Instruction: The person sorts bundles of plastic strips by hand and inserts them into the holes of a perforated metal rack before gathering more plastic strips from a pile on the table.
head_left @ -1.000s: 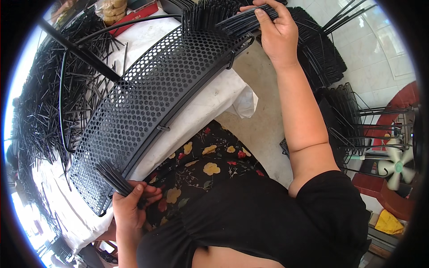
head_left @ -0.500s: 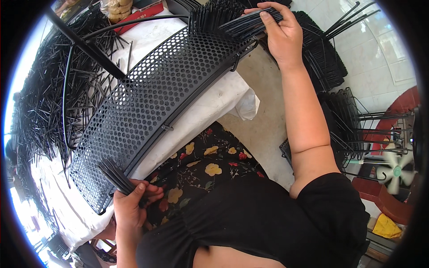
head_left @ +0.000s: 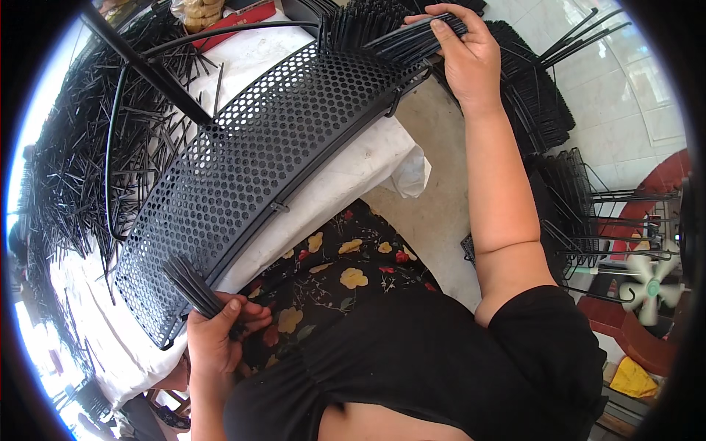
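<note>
While the white-covered desk [head_left: 323, 184] carried a heap of loose black rods [head_left: 73, 169], a long curved black perforated metal panel [head_left: 243, 162] lay diagonally across it, near edge overhanging the lap. Right hand [head_left: 463, 62] was clenched around a bundle of thin black rods [head_left: 412, 40] at the panel's far end. Left hand [head_left: 213, 334] gripped a smaller black rod bunch [head_left: 190, 283] at the near end. Risk: loose rods could slide out, since both bundles fanned.

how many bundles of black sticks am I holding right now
2. One bundle is in the left hand at the near end of the perforated black panel. The other bundle is in the right hand at its far end.
</note>
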`<state>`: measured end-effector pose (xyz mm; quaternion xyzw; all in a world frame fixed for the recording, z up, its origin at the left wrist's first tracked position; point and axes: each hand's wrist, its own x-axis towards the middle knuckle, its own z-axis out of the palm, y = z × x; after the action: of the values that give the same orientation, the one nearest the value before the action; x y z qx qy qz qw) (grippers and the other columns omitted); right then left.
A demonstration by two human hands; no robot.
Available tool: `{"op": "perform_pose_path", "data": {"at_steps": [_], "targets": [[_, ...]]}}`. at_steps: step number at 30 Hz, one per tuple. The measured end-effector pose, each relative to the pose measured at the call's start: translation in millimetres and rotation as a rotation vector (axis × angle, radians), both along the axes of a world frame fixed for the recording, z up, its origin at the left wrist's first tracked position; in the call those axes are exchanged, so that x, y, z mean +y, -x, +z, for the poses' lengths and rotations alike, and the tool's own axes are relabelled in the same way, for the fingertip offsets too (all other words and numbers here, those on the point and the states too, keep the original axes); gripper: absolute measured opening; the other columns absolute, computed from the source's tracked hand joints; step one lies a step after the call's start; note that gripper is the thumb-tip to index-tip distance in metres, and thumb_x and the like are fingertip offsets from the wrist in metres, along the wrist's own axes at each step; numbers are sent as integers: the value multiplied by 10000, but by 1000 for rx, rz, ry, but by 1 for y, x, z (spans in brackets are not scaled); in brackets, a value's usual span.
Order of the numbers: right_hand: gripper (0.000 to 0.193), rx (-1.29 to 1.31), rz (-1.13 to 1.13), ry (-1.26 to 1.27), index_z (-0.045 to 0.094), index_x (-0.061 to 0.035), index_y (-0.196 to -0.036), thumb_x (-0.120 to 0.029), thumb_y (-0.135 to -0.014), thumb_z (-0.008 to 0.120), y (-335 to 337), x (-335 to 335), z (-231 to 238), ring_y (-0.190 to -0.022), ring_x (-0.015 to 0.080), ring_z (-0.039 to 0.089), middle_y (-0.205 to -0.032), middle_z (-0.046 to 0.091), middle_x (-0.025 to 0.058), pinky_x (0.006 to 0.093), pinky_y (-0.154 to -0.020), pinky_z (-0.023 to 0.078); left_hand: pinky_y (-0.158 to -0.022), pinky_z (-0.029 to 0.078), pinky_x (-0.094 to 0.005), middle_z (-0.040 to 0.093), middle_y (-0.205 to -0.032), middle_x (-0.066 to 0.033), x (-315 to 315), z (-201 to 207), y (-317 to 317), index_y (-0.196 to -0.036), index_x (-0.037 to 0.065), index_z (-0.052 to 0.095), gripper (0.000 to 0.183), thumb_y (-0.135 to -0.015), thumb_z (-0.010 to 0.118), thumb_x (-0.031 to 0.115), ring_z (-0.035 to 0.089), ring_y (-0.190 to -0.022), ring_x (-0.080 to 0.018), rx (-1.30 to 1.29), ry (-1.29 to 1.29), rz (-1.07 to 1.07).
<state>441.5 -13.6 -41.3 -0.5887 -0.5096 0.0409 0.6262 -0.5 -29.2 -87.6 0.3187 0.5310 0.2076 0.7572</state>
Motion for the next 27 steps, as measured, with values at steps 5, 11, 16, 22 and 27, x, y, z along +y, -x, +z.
{"op": "perform_pose_path", "data": {"at_steps": [5,11,16,22,27], "targets": [[126,120,64,-63,580,17,-1041,36,-935,516,-7,2,-8,-911,177,650,-972,664,99,302,-847,506,-697,609,-463,646,-798,-176,-1,1,0,-948,-45,549,126,-903,607,58,693,-769,-340,6,11,13],[138,-10,176,33,604,-10,-1031,47,-926,534,-6,-5,3,-936,172,644,-980,667,85,292,-860,505,-704,610,-466,643,-804,-177,0,0,-2,-956,-47,543,128,-901,605,50,691,-771,-338,-3,13,21],[148,-67,270,-31,611,-13,-1014,69,-917,533,-14,1,-2,-954,171,640,-993,666,85,297,-884,502,-704,611,-466,643,-811,-179,1,1,-2,-958,-47,537,131,-900,607,48,691,-775,-337,-18,15,23],[134,7,314,-43,600,-13,-1025,48,-931,527,-16,6,-3,-970,180,638,-996,660,89,308,-894,499,-713,609,-468,644,-810,-178,0,1,-4,-951,-40,535,135,-898,614,55,690,-774,-334,-10,6,23],[111,66,147,-31,589,-7,-1025,23,-947,515,-9,5,-5,-964,189,647,-997,663,98,313,-892,501,-718,607,-470,644,-812,-180,1,2,-4,-946,-36,533,137,-899,617,62,691,-772,-330,-28,0,21]]}}
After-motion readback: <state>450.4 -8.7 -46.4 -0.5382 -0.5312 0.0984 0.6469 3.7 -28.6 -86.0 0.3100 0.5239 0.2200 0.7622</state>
